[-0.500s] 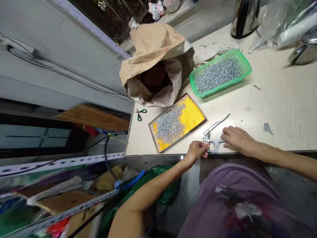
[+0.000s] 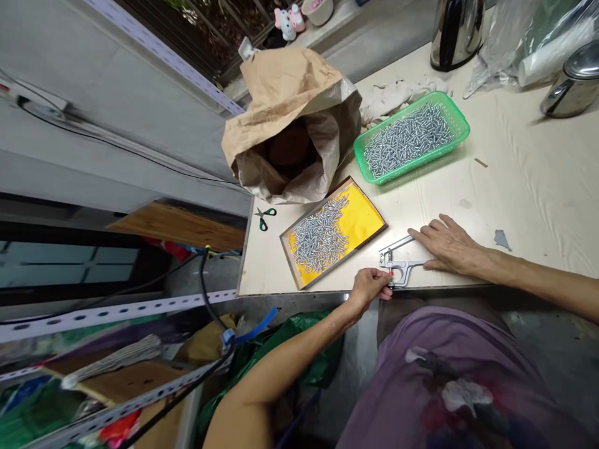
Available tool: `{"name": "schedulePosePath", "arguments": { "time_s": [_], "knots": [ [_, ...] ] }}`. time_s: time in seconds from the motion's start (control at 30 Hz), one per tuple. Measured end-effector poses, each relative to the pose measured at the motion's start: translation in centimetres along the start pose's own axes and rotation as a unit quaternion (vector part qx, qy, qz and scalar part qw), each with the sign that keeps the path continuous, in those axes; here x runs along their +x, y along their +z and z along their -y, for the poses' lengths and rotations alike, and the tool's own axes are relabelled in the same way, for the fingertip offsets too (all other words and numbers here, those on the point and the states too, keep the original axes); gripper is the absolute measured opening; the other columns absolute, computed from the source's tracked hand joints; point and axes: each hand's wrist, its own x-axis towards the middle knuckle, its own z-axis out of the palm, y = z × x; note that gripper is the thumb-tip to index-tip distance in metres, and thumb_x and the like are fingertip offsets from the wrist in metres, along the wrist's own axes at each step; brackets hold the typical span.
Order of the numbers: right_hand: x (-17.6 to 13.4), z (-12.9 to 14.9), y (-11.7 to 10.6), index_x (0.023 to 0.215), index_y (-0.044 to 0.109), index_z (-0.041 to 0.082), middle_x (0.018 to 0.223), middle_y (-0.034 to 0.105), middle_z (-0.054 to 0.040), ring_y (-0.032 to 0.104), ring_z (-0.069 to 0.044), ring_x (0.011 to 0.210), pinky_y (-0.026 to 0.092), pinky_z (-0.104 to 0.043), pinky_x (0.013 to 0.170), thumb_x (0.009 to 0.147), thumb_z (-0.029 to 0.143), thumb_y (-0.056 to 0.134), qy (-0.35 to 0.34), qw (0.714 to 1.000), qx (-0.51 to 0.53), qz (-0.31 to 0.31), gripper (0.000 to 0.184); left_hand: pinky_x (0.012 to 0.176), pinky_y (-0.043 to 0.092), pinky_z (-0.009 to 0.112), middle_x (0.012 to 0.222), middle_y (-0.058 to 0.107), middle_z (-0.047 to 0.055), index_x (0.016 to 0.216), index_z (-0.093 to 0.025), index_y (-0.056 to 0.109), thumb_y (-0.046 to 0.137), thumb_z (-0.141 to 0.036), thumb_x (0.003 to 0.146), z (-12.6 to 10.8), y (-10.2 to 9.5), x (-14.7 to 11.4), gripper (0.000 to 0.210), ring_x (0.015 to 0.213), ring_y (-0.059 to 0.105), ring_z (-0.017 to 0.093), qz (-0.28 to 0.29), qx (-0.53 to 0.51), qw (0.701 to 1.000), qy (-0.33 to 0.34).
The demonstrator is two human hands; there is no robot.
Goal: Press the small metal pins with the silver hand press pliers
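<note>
A pair of silver snap pliers [image 2: 403, 264] lies at the table's front edge, its two handles spread apart and pointing right. My right hand [image 2: 450, 247] spans them, fingers over the tip of the upper handle and thumb against the lower one. At the jaw end, my left hand [image 2: 369, 287] is closed in a pinch beside a small red spot. Whatever sits between those fingertips is too small to make out. Left of the pliers, a shallow tray [image 2: 340, 264] with a yellow bottom holds many small silver metal pieces [image 2: 319, 240].
Behind the tray stands an open brown paper bag [image 2: 285, 106]. A green plastic basket [image 2: 414, 167] holds more small metal pieces. Green-handled scissors [image 2: 264, 217] lie at the table's left. A kettle [image 2: 456, 34], a metal pitcher [image 2: 573, 81] and plastic bags [image 2: 543, 47] stand at the back right.
My right hand has shifted up, its fingers now on the upper handle's tip. That handle has come down slightly toward the lower one. My left hand stays at the jaws.
</note>
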Motion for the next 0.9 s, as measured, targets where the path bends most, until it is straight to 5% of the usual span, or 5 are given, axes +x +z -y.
{"name": "schedulePosePath", "arguments": {
  "time_s": [0.13,0.23,0.43,0.63,0.9],
  "knots": [
    [-0.4,0.7,0.0,0.131,0.049,0.011,0.100,0.070,-0.0126,0.057,-0.029,0.094,0.031,-0.046,0.099,0.078,0.033,0.072,-0.007,1.000,0.002,-0.018,0.062,0.060,0.054,0.027,0.065,0.063,0.001,0.083,-0.013,0.063,0.065,-0.027,0.087,1.0,0.0,-0.3,0.015,0.058,0.063,0.013,-0.066,0.156,0.976,0.138],
    [-0.6,1.1,0.3,0.131,0.049,0.012,0.097,0.070,-0.0118,0.058,-0.028,0.092,0.031,-0.045,0.099,0.079,0.028,0.070,-0.004,0.999,0.003,-0.032,0.058,0.082,0.055,0.035,0.103,0.065,0.007,0.101,-0.019,0.062,0.064,-0.030,0.087,0.8,0.8,0.1,0.018,0.094,0.064,0.020,-0.150,0.314,0.863,0.367],
    [-1.6,0.6,0.4,0.140,0.038,0.011,0.106,0.067,-0.0145,0.055,-0.029,0.094,0.041,-0.039,0.084,0.080,0.033,0.069,-0.003,0.998,0.038,-0.045,0.070,0.097,0.047,0.046,0.138,0.050,0.014,0.136,-0.019,0.040,0.064,-0.037,0.086,-2.6,2.5,2.8,0.058,0.118,0.049,0.029,-0.037,0.492,0.703,0.512],
    [-1.7,0.5,-0.2,0.114,0.058,0.006,0.102,0.063,-0.0167,0.053,-0.030,0.093,0.043,-0.036,0.078,0.073,0.032,0.077,0.032,0.999,-0.006,-0.016,0.052,0.090,0.047,0.043,0.123,0.056,0.016,0.136,-0.010,0.039,0.070,-0.042,0.081,-4.8,2.5,2.9,0.070,0.107,0.051,0.029,-0.021,0.563,0.675,0.476],
    [-1.6,0.1,1.1,0.082,0.062,0.016,0.083,0.061,-0.0083,0.051,-0.021,0.081,0.038,-0.030,0.070,0.091,0.016,0.053,0.017,0.998,0.052,-0.015,0.013,0.082,0.047,0.036,0.096,0.060,0.008,0.100,-0.016,0.060,0.050,-0.031,0.095,-5.0,3.6,3.0,0.018,0.096,0.052,0.023,-0.008,0.541,0.694,0.474]
  ]
}}
